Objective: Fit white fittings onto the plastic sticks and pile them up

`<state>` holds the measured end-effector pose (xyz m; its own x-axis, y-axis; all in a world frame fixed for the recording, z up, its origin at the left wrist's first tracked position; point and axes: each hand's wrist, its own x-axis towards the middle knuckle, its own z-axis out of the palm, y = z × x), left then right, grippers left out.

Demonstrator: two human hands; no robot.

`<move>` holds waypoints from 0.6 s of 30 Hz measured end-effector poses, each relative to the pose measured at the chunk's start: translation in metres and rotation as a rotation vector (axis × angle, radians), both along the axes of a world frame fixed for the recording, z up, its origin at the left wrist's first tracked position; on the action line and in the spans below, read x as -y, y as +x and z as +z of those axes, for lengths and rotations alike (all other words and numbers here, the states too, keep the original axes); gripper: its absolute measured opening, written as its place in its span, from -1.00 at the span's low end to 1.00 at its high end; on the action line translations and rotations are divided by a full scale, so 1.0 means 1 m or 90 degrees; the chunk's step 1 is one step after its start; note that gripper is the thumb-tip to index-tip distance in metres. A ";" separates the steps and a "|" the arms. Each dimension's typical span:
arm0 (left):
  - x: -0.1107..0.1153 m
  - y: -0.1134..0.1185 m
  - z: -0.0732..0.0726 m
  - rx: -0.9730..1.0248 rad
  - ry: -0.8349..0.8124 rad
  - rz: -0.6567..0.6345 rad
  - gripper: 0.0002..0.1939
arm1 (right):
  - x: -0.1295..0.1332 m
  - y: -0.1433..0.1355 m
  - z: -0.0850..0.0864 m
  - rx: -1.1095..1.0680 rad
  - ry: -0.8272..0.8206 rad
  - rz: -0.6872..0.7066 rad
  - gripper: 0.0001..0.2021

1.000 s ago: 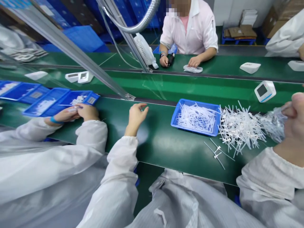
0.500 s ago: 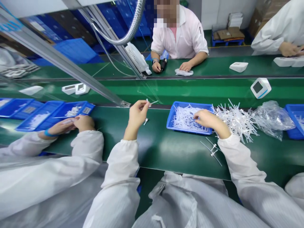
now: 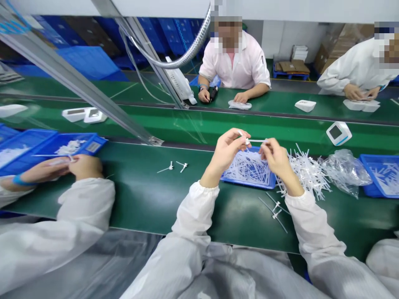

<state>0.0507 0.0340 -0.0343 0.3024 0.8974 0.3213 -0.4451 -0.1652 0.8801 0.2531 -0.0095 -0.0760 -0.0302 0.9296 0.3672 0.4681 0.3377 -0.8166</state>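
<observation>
My left hand [image 3: 227, 150] pinches a small white connector [image 3: 247, 141] above the left part of a blue tray [image 3: 248, 183]. A thin white tube [image 3: 256, 140] spans from that connector to my right hand [image 3: 277, 158], whose fingers are closed on its other end. Many white tubes [image 3: 246, 167] fill the tray below. Two small connector pieces with short tubes [image 3: 171, 166] lie on the green table to the left. More connectors with longer tubes [image 3: 276, 215] rest in front of my right hand.
A loose pile of white tubes [image 3: 307, 172], a clear plastic bag [image 3: 347, 170] and another blue tray [image 3: 372, 192] are at right. A co-worker's hands [image 3: 84, 166] work at left. A metal post [image 3: 93, 91] slants down to the table; people sit opposite.
My left hand has let go of a piece on the table and moved right. My right hand has risen from the tray with a tube, and both hands have come together.
</observation>
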 end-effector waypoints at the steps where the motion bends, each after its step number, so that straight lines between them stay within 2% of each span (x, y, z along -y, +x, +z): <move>1: 0.001 0.001 -0.002 -0.013 -0.004 -0.019 -0.76 | 0.002 0.003 0.005 -0.099 0.031 -0.013 -0.83; 4: 0.003 0.002 -0.005 -0.032 -0.002 -0.025 -0.80 | 0.011 0.010 0.021 -0.217 0.082 -0.037 -0.86; 8: 0.005 0.003 -0.007 -0.066 0.006 -0.019 -0.84 | 0.021 0.008 0.035 -0.319 0.065 -0.006 -0.91; 13: 0.008 0.005 -0.010 -0.128 0.029 -0.030 -0.79 | 0.023 -0.005 0.037 -0.401 0.016 0.016 -0.80; 18: 0.014 0.009 -0.005 -0.138 0.049 -0.012 -0.73 | 0.020 -0.013 0.032 -0.438 0.036 0.009 -0.81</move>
